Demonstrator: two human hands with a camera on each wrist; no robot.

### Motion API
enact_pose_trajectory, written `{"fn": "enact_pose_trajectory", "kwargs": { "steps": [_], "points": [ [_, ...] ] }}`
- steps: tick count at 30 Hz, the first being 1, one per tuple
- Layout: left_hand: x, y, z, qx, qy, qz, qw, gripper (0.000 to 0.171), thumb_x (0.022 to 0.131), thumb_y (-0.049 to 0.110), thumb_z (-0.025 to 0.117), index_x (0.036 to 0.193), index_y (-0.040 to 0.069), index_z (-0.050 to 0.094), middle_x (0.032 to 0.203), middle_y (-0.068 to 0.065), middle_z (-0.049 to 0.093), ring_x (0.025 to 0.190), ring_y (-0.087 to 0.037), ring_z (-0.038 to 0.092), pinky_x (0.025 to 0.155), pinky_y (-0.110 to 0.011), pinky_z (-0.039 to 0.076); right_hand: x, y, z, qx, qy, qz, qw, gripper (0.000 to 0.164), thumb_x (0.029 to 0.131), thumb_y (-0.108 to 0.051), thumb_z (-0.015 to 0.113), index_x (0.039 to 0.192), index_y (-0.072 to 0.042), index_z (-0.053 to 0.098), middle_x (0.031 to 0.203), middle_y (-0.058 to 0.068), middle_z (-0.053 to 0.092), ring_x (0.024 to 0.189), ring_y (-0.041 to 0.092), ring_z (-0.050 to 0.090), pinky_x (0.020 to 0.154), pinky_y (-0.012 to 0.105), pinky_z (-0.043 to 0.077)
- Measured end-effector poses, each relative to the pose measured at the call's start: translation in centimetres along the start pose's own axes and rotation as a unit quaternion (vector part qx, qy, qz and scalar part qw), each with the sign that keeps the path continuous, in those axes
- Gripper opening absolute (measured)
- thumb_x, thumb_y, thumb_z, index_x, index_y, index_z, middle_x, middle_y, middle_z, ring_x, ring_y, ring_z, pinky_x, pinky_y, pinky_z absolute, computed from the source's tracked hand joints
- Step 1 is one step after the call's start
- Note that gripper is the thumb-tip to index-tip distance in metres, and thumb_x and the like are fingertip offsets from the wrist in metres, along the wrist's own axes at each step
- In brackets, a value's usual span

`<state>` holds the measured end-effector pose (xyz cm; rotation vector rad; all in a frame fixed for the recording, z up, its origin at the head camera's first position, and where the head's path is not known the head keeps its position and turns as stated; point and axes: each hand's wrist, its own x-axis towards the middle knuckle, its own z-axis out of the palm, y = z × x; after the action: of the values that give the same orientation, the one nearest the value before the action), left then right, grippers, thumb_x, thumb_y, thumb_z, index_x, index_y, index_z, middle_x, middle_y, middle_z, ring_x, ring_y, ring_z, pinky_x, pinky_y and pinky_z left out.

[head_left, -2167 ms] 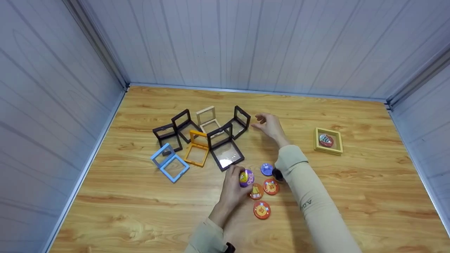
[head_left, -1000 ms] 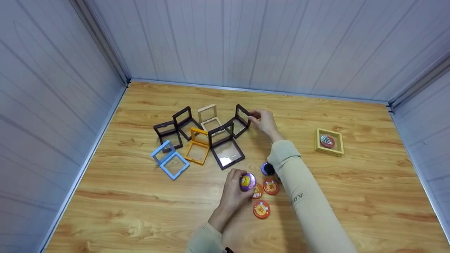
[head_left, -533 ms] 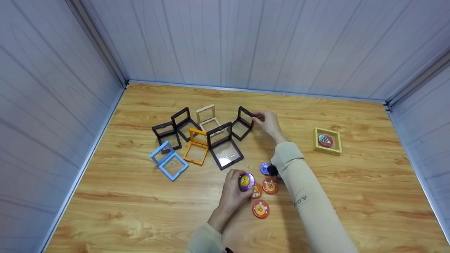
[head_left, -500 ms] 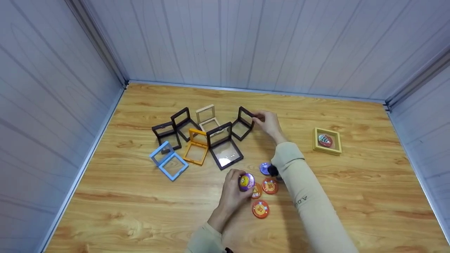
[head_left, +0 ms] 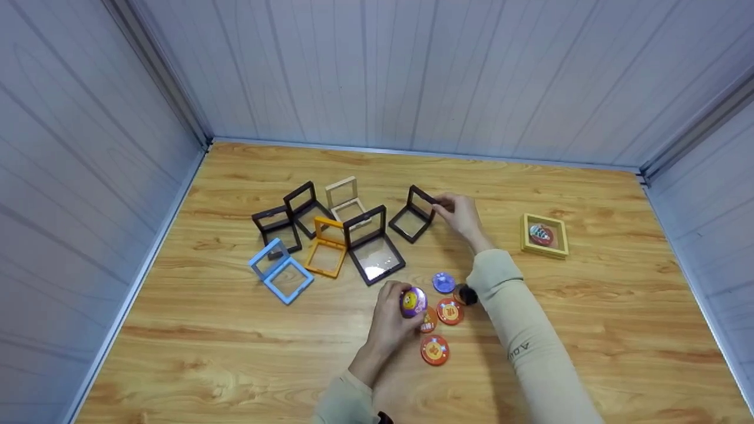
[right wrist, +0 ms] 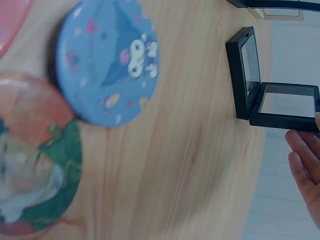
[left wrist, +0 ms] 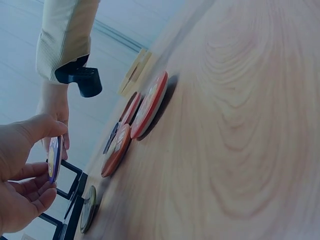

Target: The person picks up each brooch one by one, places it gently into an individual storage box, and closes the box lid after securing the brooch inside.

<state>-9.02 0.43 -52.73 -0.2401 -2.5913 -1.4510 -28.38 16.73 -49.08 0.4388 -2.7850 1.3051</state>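
In the head view my left hand (head_left: 390, 318) pinches a purple button badge (head_left: 414, 301) with a yellow figure between thumb and fingers. The left wrist view shows the badge (left wrist: 55, 159) edge-on, raised off the table. My right hand (head_left: 463, 217) pinches the raised lid of a small black display frame (head_left: 412, 222), which stands hinged apart with clear film in both halves. Its fingertips are at the lid's edge in the right wrist view, where the frame (right wrist: 270, 100) shows large. A blue badge (head_left: 443, 282) and several red or orange badges (head_left: 435, 350) lie beside my hands.
Several hinged frames stand unfolded to the left: blue (head_left: 288, 281), orange (head_left: 326, 259), beige (head_left: 347, 203), a larger black one (head_left: 377, 259) and two small black ones. A closed yellow frame (head_left: 545, 251) holding a red badge lies at the right. Panel walls (head_left: 412, 76) border the table.
My right hand came to the small black frame's lid, gripped it and drew the frame right and toward me, away from the larger black one. The left hand keeps its badge nearly still.
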Motion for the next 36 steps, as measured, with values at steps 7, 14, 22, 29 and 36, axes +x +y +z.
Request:
{"fn": "enact_pose_trajectory", "kwargs": {
  "steps": [7,14,22,29,36],
  "points": [
    [0.6,0.3,-0.1,-0.006,-0.011,0.001,0.9999,0.047,0.064,0.010,0.076,0.103,-0.002,0.053,0.101,-0.007,0.047,0.097,-0.021,0.048,0.088,-0.031,0.042,-1.1,0.3,-0.5,-0.005,-0.001,-0.010,1.000,0.020,0.085,-0.010,0.058,0.100,0.004,0.063,0.089,0.017,0.064,0.079,0.026,0.061,0.072,0.034,0.050],
    [1.5,0.1,-0.2,-0.002,-0.018,0.015,0.9997,0.046,0.064,0.008,0.075,0.103,-0.002,0.053,0.100,-0.008,0.046,0.095,-0.021,0.049,0.088,-0.030,0.042,-2.3,0.7,-0.8,0.002,-0.012,0.017,1.000,0.023,0.086,-0.012,0.058,0.104,0.001,0.062,0.093,0.014,0.064,0.082,0.023,0.060,0.074,0.034,0.049],
    [2.4,-0.4,0.0,0.024,-0.020,0.045,0.9985,0.046,0.064,0.011,0.075,0.102,-0.002,0.054,0.100,-0.008,0.046,0.097,-0.021,0.046,0.087,-0.030,0.042,-3.6,0.9,-1.2,0.001,0.007,-0.019,1.000,0.019,0.085,-0.009,0.059,0.098,0.003,0.064,0.088,0.015,0.065,0.080,0.025,0.061,0.073,0.035,0.049],
    [3.8,-0.5,-0.1,0.050,-0.035,0.044,0.9972,0.047,0.065,0.013,0.075,0.104,-0.003,0.054,0.098,-0.008,0.046,0.094,-0.021,0.046,0.086,-0.028,0.042,-4.7,0.9,-1.4,0.011,0.013,-0.029,0.999,0.018,0.084,-0.006,0.060,0.097,0.005,0.064,0.087,0.016,0.065,0.079,0.026,0.061,0.073,0.036,0.049],
    [5.3,-0.4,-0.2,0.078,-0.044,0.042,0.9951,0.047,0.067,0.014,0.075,0.105,-0.004,0.054,0.101,-0.009,0.047,0.097,-0.022,0.045,0.087,-0.029,0.042,-5.9,0.9,-1.4,0.009,0.011,-0.030,0.999,0.018,0.084,-0.007,0.060,0.097,0.003,0.064,0.088,0.015,0.065,0.079,0.026,0.061,0.073,0.037,0.049]
  ]
}}
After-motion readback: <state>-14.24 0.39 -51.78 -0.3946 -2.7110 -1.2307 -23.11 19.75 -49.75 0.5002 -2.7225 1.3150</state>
